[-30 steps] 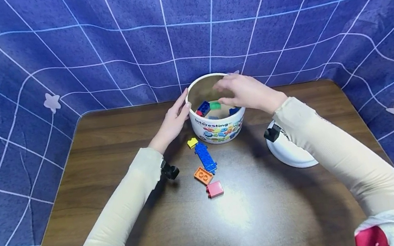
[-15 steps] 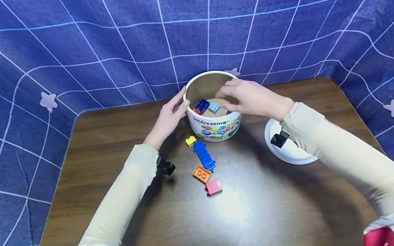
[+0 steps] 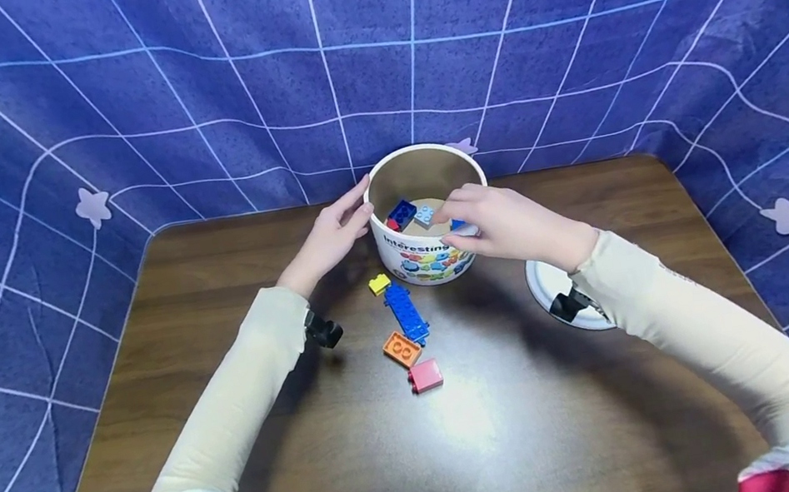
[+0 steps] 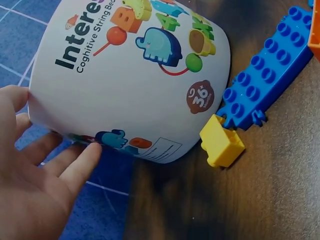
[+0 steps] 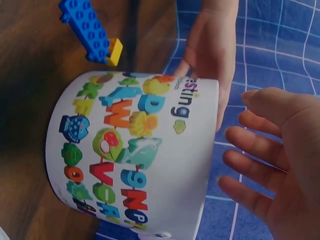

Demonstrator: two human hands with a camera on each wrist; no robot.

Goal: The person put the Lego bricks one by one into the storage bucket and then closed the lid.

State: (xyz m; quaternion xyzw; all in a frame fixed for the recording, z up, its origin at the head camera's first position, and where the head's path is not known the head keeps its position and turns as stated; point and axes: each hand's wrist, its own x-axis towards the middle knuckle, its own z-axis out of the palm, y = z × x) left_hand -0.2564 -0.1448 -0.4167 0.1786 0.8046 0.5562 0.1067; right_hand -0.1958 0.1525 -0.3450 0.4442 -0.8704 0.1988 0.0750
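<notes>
A white printed tub (image 3: 414,252) stands at the table's back, its mouth facing up. My left hand (image 3: 328,238) rests against the tub's left side with fingers extended; the left wrist view shows this left hand (image 4: 45,170) beside the wall. My right hand (image 3: 501,223) is over the tub's front right rim. In the right wrist view its fingers (image 5: 260,160) are loosely bent and hold nothing. Inside the tub lie a dark blue brick (image 3: 402,213), a light blue brick (image 3: 424,215), a bit of red (image 3: 392,224) and a blue brick (image 3: 459,223) partly behind the right hand.
In front of the tub lie a yellow brick (image 3: 380,284), a long blue studded piece (image 3: 406,311), an orange brick (image 3: 402,349) and a red brick (image 3: 425,376). A white lid (image 3: 546,279) is partly under the right forearm. Blue gridded cloth (image 3: 370,73) hangs behind the table.
My right hand has come from inside the tub's mouth toward its front right rim. A green brick seen in the tub earlier is out of sight now; the light blue one shows more fully.
</notes>
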